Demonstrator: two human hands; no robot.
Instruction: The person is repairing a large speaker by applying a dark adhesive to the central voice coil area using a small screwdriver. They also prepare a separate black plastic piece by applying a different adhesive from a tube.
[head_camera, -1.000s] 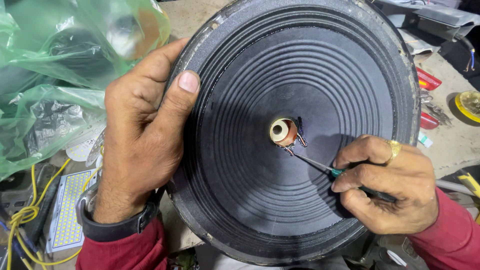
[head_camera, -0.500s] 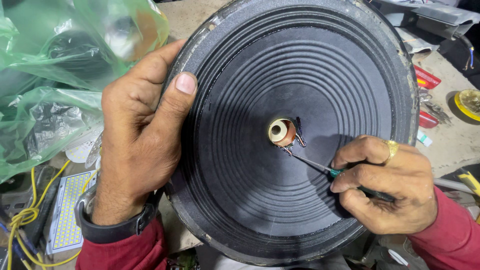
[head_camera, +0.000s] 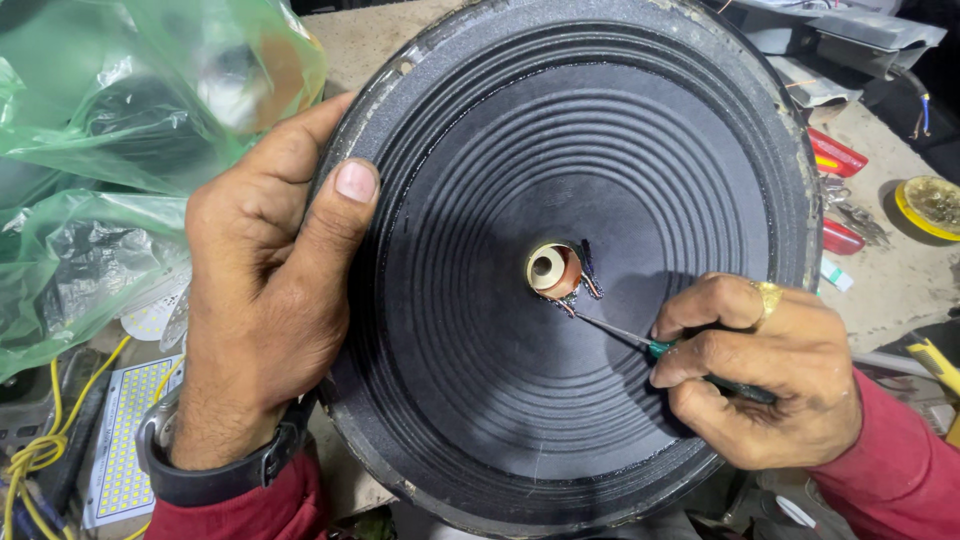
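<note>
Nothing is shifting since a moment ago. Left hand (head_camera: 265, 300) is gripping the black speaker cone (head_camera: 590, 250) by its rim, while right hand (head_camera: 765, 375) is pinching a thin screwdriver (head_camera: 625, 335), its tip touching the wires beside the centre coil (head_camera: 553, 270).

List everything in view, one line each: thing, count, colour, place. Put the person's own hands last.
speaker cone: 1, black with ribbed rings, fills the centre of the view
centre opening: 1, copper-coloured with a pale core, middle of the cone
small screwdriver: 1, metal shaft with green handle, tip at the wires beside the centre opening
plastic bag: 1, translucent green, upper left
LED panel: 1, white with yellow dots, lower left
yellow wires: a bundle, yellow, lower left edge
round lid: 1, yellow, right edge
left hand: 1, grips the cone's left rim, black watch on wrist
right hand: 1, holds the screwdriver, gold ring, red sleeve
</note>
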